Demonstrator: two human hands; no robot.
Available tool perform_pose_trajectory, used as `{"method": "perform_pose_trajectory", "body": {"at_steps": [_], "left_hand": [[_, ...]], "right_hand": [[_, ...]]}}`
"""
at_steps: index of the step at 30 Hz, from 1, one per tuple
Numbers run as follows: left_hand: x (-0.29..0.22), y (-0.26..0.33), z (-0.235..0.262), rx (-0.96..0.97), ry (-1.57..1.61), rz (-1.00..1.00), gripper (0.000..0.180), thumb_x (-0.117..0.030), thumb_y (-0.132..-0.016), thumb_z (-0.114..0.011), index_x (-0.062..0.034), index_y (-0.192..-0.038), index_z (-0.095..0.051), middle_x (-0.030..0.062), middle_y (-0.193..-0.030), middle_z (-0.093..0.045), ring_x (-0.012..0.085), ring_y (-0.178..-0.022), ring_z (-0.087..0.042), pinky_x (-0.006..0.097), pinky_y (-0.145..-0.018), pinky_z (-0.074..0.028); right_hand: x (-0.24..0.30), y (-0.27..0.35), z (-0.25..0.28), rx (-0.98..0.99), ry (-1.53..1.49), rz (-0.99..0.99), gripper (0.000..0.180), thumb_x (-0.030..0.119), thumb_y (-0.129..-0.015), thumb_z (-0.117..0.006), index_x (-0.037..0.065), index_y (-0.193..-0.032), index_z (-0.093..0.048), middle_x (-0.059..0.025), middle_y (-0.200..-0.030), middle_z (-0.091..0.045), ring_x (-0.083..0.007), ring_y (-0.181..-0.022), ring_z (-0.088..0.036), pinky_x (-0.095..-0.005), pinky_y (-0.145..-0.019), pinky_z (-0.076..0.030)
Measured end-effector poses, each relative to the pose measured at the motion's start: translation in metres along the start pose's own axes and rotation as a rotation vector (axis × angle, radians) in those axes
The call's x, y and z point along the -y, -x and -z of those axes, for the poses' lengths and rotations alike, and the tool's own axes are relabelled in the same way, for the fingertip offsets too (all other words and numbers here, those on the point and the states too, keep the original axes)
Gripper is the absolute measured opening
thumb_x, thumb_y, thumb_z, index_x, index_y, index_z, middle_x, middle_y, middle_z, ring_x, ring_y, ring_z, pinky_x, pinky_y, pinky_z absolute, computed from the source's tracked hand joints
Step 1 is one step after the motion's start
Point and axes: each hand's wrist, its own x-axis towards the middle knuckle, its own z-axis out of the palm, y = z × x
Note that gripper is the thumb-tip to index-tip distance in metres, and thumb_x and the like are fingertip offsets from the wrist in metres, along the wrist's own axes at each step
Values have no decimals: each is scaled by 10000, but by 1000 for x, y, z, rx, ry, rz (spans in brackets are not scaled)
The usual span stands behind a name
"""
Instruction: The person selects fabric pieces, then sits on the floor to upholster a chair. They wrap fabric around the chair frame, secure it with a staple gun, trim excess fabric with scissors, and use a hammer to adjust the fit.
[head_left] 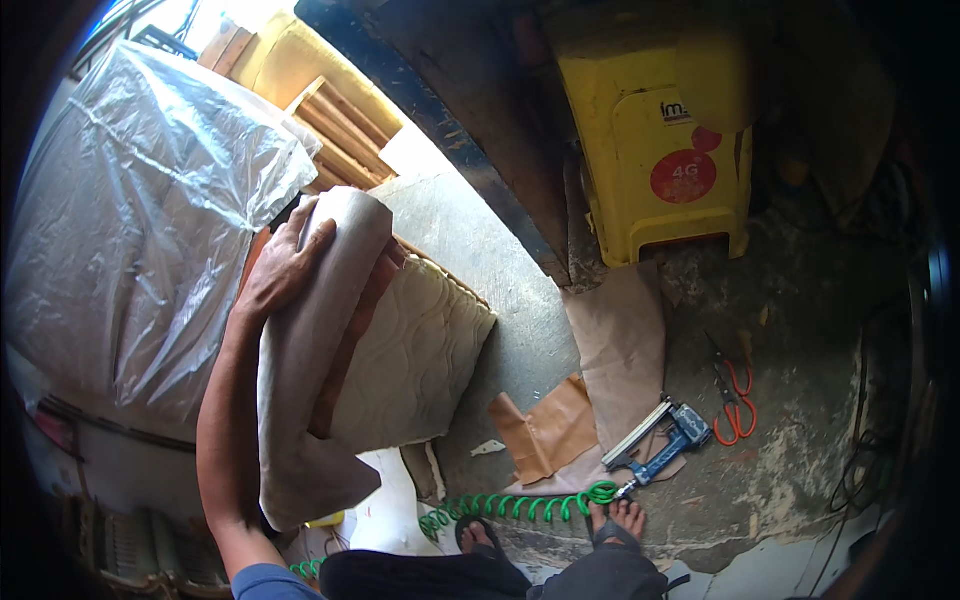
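Note:
My left arm reaches up from the lower edge. My left hand point(287, 265) lies closed over the top of a long, smooth grey-beige covering point(330, 300), which looks like leatherette, with its fingers bent round the far edge. The covering curves over and hangs down in a loose flap at its lower end. A reddish-brown strip point(350, 350) shows along its right side. Beside it stands a cream panel point(415, 350) with a wavy quilted surface. My right hand is out of view.
On the floor lie a blue staple gun point(660, 445) with a coiled green air hose point(530, 508), orange-handled scissors point(735, 400), and brown point(555, 430) and beige point(620, 340) offcuts. A yellow plastic stool point(640, 150) stands at the back. Plastic-wrapped furniture point(140, 240) is at left.

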Motion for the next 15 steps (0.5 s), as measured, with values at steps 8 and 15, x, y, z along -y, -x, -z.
{"method": "perform_pose_trajectory", "body": {"at_steps": [8, 15], "left_hand": [[-1, -50, -1, 79, 282, -173, 584, -514, -1044, -476, -53, -1391, -570, 158, -1332, -622, 244, -1254, -554, 343, -1096, -380], [24, -81, -15, 86, 620, -279, 237, -285, -1065, -567, -73, -1022, -665, -69, -861, -588, 15, -786, -477, 214, -715, -415]], "right_hand": [[273, 259, -183, 733, -915, -248, 380, 301, -996, -633, 115, -1315, -544, 42, -789, -515, -26, -537, -480, -209, -406, -403], [464, 436, -256, 1093, -1413, 222, 288, 214, -1050, -549, 39, -1274, -504, -93, -743, -596, -177, -579, -608, -324, -544, -485]]}}
